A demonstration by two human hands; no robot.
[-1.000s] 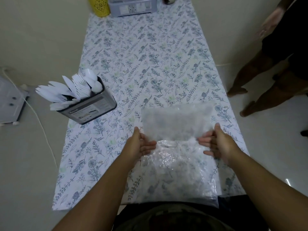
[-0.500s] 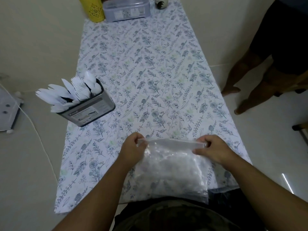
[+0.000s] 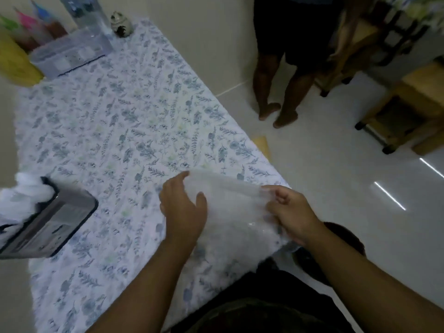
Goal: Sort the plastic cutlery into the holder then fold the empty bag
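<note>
The clear plastic bag (image 3: 233,212) lies folded over on the near right corner of the floral tablecloth (image 3: 125,131). My left hand (image 3: 183,207) rests flat on the bag's left side, fingers spread and pressing it down. My right hand (image 3: 290,212) pinches the bag's right edge between thumb and fingers. The dark metal cutlery holder (image 3: 52,224) stands at the left edge of the view, with white plastic cutlery (image 3: 26,191) sticking out of it, blurred.
At the table's far end stand a clear lidded box (image 3: 69,51), a yellow container (image 3: 16,66), a bottle and a small jar (image 3: 121,26). A person's bare legs (image 3: 276,92) stand on the floor to the right, near wooden furniture (image 3: 408,109).
The bag's raised top half has come down over its lower half. My left hand went from pinching the corner to pressing flat. The view swung to the right.
</note>
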